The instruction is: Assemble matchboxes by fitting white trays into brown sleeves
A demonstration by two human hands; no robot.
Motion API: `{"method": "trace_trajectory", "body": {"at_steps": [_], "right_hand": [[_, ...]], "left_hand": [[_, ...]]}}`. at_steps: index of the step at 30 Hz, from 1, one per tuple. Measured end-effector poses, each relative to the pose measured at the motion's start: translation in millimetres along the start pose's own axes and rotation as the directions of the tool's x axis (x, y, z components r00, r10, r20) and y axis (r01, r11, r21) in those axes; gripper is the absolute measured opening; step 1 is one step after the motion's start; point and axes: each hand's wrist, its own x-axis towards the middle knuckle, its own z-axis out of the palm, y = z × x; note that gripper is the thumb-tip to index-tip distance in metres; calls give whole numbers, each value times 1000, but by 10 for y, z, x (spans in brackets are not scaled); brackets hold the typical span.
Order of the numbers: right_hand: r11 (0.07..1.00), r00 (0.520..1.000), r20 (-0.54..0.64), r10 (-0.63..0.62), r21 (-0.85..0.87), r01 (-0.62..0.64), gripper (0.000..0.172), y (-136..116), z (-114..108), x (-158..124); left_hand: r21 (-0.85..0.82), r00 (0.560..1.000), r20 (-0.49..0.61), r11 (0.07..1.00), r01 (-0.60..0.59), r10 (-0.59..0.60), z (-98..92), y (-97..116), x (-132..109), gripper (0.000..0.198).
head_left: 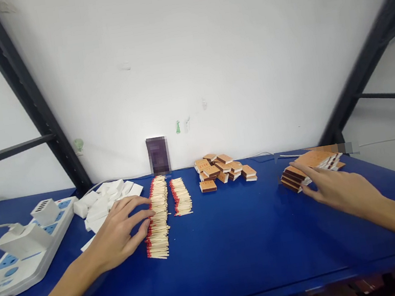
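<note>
My left hand point(121, 231) rests on the blue table point(234, 241) with fingers spread, its fingertips touching the left side of a long row of red-tipped matches point(157, 215). A shorter row of matches point(181, 196) lies just to the right of it. My right hand point(333, 187) lies open on the table at the right, its fingers touching a fanned stack of orange matchbox sleeves point(308, 167). Neither hand grips anything.
A pile of orange matchboxes point(223, 169) sits at the back centre. White inner trays point(105, 201) are heaped at the back left. A white power strip point(23, 248) with plugs lies at the far left. Black shelf struts point(32, 101) rise on both sides against the white wall.
</note>
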Motion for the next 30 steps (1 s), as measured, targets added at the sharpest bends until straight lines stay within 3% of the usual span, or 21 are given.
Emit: {"method": "trace_trajectory", "body": {"at_steps": [4,7,12,16,19,21,25,28,30], "right_hand": [[1000,992,126,-16,-24,19,58,108,-14,122],[998,986,155,-63,-3,64,55,155,46,195],[980,978,72,-195,51,192,43,172,35,198],[977,980,35,-197,88,194,41,165,-43,141],[974,983,-50,-177,135,182,39,63,-108,103],[946,968,-128,-215,221,239,39,-91,-174,89],[765,917,-209,-340,505,399,39,-604,-372,111],[468,898,-224,-380,791,395,41,-1080,-510,197],[275,878,-228,-422,890,363,40,-1387,-558,288]], "left_hand": [[-44,999,-50,999,17,-19,7,-85,111,23],[-70,994,-97,997,42,-49,8,-113,177,23],[-100,992,-111,993,55,-66,21,-79,189,23],[-125,989,-117,989,77,-91,8,-59,182,24],[-143,986,-137,987,77,-97,-3,-63,200,23],[-147,985,-146,987,71,-92,-10,-63,236,23],[-190,983,-163,981,49,-81,-42,-21,426,22],[-252,991,-118,967,31,-63,-72,66,668,25],[-277,998,-50,961,19,-34,-72,135,824,39]]}}
